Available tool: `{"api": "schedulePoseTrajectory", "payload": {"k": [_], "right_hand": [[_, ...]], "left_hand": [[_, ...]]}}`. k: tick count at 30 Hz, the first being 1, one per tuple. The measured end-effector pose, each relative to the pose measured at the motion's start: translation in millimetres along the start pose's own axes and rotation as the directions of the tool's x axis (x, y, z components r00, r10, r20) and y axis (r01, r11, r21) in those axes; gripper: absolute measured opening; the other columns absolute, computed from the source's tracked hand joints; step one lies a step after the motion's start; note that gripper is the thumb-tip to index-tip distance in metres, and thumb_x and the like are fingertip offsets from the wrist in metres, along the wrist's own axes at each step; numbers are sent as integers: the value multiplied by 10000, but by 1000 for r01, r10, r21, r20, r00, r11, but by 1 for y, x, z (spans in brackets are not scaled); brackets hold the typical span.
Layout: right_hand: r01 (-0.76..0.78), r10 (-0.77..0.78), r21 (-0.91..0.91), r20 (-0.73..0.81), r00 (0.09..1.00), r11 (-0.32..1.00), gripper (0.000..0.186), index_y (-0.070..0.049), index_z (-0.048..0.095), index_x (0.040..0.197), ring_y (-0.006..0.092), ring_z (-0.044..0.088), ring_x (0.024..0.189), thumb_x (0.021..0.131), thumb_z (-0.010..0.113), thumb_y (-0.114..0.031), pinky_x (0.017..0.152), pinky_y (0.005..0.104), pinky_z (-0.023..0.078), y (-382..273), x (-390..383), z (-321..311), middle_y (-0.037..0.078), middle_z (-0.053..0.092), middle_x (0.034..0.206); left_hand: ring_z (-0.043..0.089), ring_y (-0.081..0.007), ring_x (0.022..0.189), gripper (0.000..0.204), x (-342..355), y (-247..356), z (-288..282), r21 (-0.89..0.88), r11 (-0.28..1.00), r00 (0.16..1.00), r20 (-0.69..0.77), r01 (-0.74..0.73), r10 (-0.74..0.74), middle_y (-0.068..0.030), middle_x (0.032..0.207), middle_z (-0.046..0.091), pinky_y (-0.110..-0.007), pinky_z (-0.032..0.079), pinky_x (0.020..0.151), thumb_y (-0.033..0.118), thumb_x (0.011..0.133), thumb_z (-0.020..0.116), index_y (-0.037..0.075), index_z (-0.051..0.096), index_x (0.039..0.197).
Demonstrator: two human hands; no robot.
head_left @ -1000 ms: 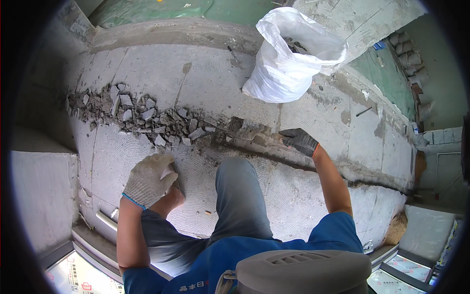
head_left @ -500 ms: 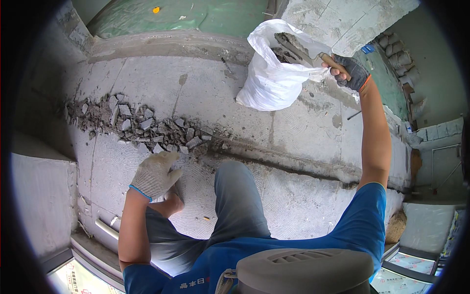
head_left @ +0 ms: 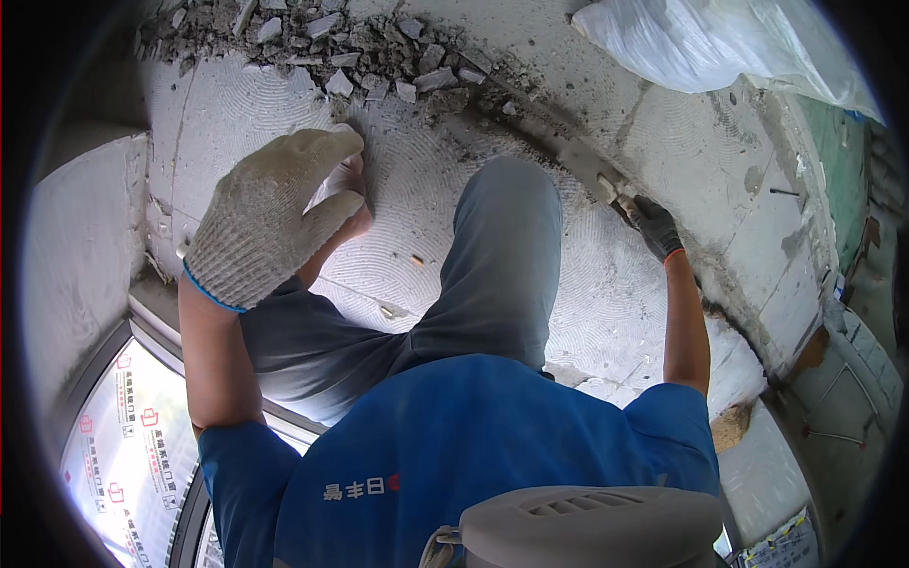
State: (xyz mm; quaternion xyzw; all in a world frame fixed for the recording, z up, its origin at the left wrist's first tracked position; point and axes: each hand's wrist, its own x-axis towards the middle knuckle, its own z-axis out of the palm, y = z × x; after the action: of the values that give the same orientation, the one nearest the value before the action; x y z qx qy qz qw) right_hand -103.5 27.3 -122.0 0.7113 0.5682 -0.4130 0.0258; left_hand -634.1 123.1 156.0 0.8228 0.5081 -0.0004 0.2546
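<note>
My right hand (head_left: 655, 227), in a dark glove with an orange cuff, is closed around the handle of a trowel (head_left: 575, 159). Its blade, smeared by motion, lies low along the dark groove in the concrete floor. In a pale knitted glove with a blue cuff, my left hand (head_left: 270, 213) is raised over my bare foot. Its thumb stands apart from the slightly bent fingers, and nothing is in it. Broken grey rubble (head_left: 346, 57) with dirt is heaped beyond the left hand, at the groove's left end.
A white woven bag (head_left: 701, 47) stands at the far right, partly cut off. My bent knee (head_left: 511, 213) rises between my hands. A pale wall block (head_left: 85, 227) bounds the left side, above a film-covered window (head_left: 128, 445). A dark rod (head_left: 784, 192) lies on the floor at right.
My right hand has brought the trowel down from the bag's mouth to the groove; the mortar lump on its blade no longer shows. My left hand has risen. The view has shifted nearer to my body.
</note>
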Motion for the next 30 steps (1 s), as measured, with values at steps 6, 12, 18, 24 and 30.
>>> {"api": "schedulePoseTrajectory", "payload": {"k": [6, 12, 18, 24, 30], "right_hand": [[-59, 57, 44, 57, 997, 997, 426, -8, 544, 1207, 256, 575, 1069, 880, 570, -279, 931, 326, 418, 31, 84, 60, 158, 602, 1165], [275, -274, -26, 41, 961, 961, 452, -83, 552, 1199, 341, 542, 1083, 882, 518, -402, 901, 381, 431, -106, 189, 105, 177, 577, 1174], [344, -345, -51, -18, 938, 938, 424, -88, 549, 1195, 349, 542, 1077, 890, 508, -380, 894, 385, 436, -157, 216, 132, 177, 578, 1167], [398, -398, 64, -24, 917, 915, 438, -69, 534, 1217, 328, 547, 1093, 885, 544, -355, 913, 369, 434, -160, 177, 105, 179, 575, 1177], [364, -363, 44, -19, 931, 930, 469, -46, 525, 1229, 321, 558, 1087, 886, 550, -365, 923, 361, 432, -159, 136, 73, 195, 588, 1150]], "left_hand": [[573, -338, 1021, 420, -23, -7, 11, 118, 988, 987, 112, 102, -115, -186, 1113, 581, -402, 475, 864, 195, 766, 639, 45, 553, 1149], [606, -305, 968, 411, -26, -9, 14, 188, 970, 970, 159, 154, -185, -155, 1069, 609, -398, 519, 793, 277, 769, 663, 54, 580, 1104], [610, -296, 965, 400, -33, -24, 16, 191, 954, 957, 133, 230, -257, -148, 1070, 611, -395, 529, 779, 278, 783, 657, 62, 582, 1111], [611, -290, 963, 383, -35, -19, 13, 182, 958, 960, 132, 223, -248, -148, 1067, 612, -388, 528, 779, 262, 795, 646, 55, 580, 1111], [577, -347, 1012, 421, -30, -11, 8, 115, 962, 950, 164, 249, -265, -194, 1106, 583, -416, 478, 844, 215, 745, 661, 16, 561, 1102]]}}
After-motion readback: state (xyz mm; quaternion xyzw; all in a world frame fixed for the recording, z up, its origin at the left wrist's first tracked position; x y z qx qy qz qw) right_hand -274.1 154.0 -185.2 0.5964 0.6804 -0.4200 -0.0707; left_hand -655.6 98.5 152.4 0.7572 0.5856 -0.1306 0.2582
